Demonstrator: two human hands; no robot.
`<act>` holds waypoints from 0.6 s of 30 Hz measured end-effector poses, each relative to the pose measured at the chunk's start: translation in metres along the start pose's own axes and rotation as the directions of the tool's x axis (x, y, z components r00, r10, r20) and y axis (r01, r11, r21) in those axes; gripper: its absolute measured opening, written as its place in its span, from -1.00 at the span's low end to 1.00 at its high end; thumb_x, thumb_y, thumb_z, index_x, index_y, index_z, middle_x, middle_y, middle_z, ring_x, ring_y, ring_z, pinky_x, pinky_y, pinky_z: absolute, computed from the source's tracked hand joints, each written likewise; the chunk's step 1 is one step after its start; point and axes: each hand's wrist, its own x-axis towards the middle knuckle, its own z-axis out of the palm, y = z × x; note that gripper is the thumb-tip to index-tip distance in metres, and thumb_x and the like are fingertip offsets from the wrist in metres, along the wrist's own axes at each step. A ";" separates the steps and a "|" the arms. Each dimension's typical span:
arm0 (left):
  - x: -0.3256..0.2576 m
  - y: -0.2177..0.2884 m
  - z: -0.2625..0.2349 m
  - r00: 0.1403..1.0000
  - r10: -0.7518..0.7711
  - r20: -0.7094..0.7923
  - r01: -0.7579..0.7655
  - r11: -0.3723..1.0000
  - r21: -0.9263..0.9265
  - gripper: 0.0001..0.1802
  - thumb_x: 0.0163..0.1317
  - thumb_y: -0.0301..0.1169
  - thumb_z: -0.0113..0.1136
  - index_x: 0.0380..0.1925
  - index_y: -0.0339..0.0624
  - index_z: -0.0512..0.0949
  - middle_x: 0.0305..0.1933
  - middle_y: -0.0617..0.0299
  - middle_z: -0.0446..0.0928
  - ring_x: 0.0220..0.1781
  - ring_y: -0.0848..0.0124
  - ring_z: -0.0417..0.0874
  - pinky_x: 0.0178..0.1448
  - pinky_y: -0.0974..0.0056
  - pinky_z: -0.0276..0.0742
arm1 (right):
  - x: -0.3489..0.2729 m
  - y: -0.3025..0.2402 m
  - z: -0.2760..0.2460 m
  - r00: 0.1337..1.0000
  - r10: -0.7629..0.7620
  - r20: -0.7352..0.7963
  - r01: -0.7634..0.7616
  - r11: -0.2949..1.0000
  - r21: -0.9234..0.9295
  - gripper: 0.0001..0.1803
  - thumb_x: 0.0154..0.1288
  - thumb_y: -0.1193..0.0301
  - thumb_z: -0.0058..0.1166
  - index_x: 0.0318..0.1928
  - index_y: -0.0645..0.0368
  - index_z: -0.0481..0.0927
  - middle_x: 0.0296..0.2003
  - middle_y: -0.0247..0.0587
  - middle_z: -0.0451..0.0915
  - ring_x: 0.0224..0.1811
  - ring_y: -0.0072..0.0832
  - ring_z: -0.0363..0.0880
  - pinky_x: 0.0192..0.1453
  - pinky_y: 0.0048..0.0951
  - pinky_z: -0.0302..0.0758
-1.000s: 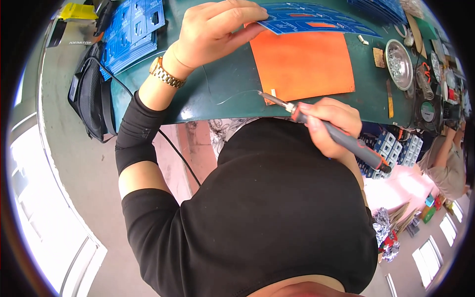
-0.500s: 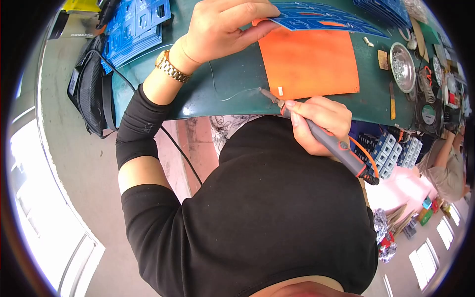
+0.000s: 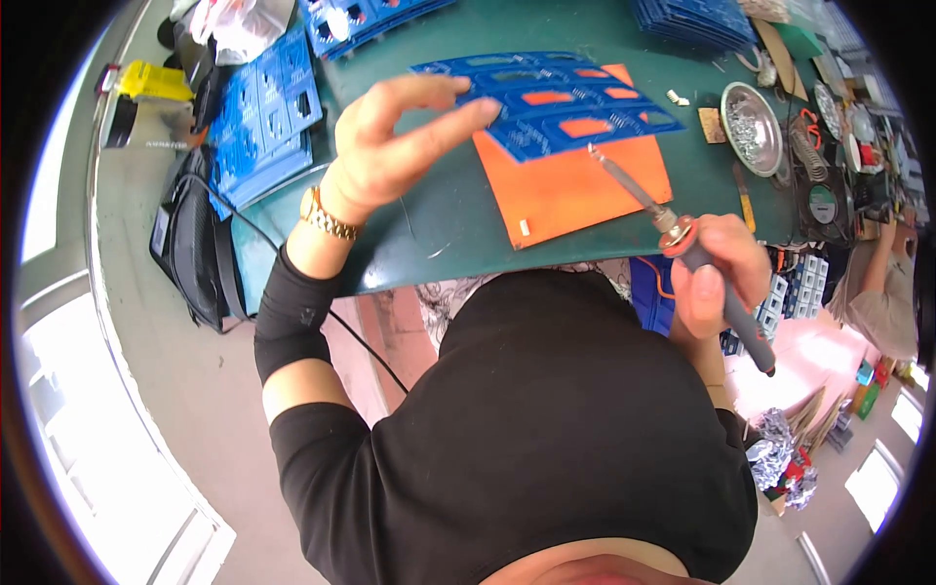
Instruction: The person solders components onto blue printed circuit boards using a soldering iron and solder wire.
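A blue circuit board panel [image 3: 570,107] with rectangular cut-outs lies over an orange sheet [image 3: 575,200] on the green table. At the panel's left edge is my left hand [image 3: 385,146], its fingers spread and the tips overlapping the board. Whether they press on it is hard to see. My right hand [image 3: 721,273] grips a grey and red soldering iron [image 3: 751,336]. The iron's tip points up and left, close to the panel's near right edge. A small white connector [image 3: 525,227] sits at the sheet's near left corner.
Stacked blue panels [image 3: 268,127] stand at the left, with more [image 3: 692,21] at the far right. A dish of small metal parts [image 3: 751,127], a yellow-handled knife [image 3: 746,200] and a fan [image 3: 821,205] are at the right. A black case [image 3: 195,234] hangs by the table's left edge.
The panel has come down from a raised position onto the orange sheet, and my left fingers have spread apart. The soldering iron has moved right, away from the thin wire on the table.
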 end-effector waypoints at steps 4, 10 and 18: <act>0.012 0.010 -0.011 0.985 0.124 0.123 -0.132 0.990 0.056 -0.60 -0.19 -0.47 0.29 -0.22 -0.05 0.64 -0.34 0.34 0.46 -0.22 0.33 0.64 -0.27 0.33 0.54 | 0.021 -0.001 -0.007 0.986 0.156 0.054 -0.158 0.987 0.032 -0.51 0.13 0.42 0.00 0.06 0.42 0.33 -0.45 -0.02 0.45 -0.45 -0.41 0.44 -0.32 -0.40 0.45; -0.002 0.020 -0.008 0.997 0.046 0.055 -0.060 0.954 0.295 -0.51 -0.29 -0.49 0.45 -0.27 0.30 0.64 -0.37 0.54 0.39 -0.15 0.47 0.39 0.34 0.04 0.04 | 0.055 0.016 0.024 0.954 0.276 0.118 -0.297 0.924 0.242 -0.86 0.08 0.66 0.05 -0.29 0.35 0.58 -0.47 -0.23 0.54 -0.48 -0.66 0.42 -0.39 -0.62 0.33; -0.005 0.017 -0.004 0.996 -0.009 0.094 -0.019 0.958 0.287 -0.54 -0.32 -0.47 0.48 -0.32 0.28 0.64 -0.36 0.56 0.37 -0.11 0.45 0.41 0.36 -0.01 -0.01 | 0.050 0.040 0.034 0.956 0.272 0.109 -0.293 0.880 0.375 -0.89 0.09 0.69 0.04 -0.34 0.38 0.58 -0.48 -0.19 0.56 -0.50 -0.63 0.45 -0.43 -0.60 0.34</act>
